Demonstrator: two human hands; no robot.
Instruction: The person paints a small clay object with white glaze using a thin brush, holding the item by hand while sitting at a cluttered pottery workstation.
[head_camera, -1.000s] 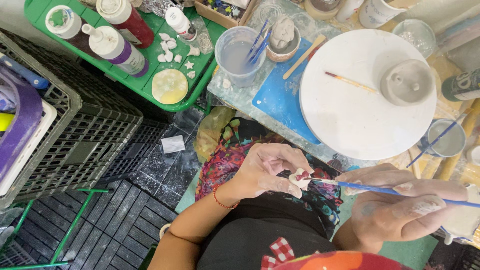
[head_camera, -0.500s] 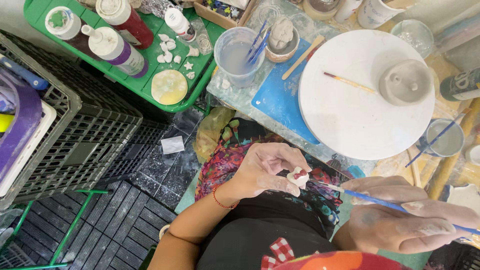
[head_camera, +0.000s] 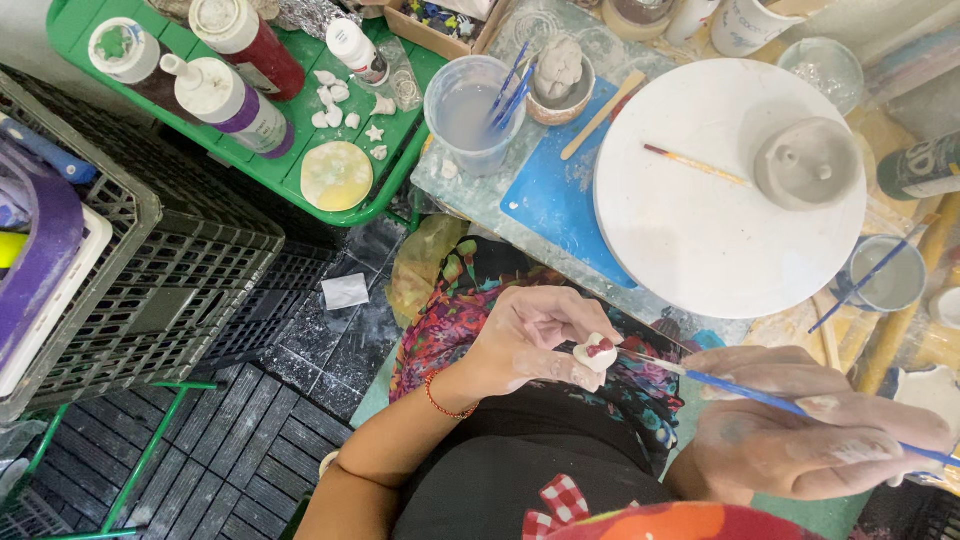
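My left hand (head_camera: 530, 335) pinches a small white clay piece (head_camera: 598, 352) with a red dab on it, held over my lap. In my right hand (head_camera: 815, 425) is a thin blue paintbrush (head_camera: 760, 397) whose tip touches the red spot on the piece. Both hands are dusted with dried clay. Beneath them lies a multicoloured patterned cloth (head_camera: 450, 305) on my lap.
A round white turntable (head_camera: 700, 220) carries a grey clay dish (head_camera: 806, 163) and a brush. Left of it are a blue mat (head_camera: 560, 195) and a water cup (head_camera: 470, 115) with brushes. A green tray (head_camera: 385, 195) holds paint bottles and small white pieces. A black crate (head_camera: 150, 270) stands at left.
My left hand has turned the clay piece slightly while the brush tip stays on it. My right hand has shifted a little lower and to the right.
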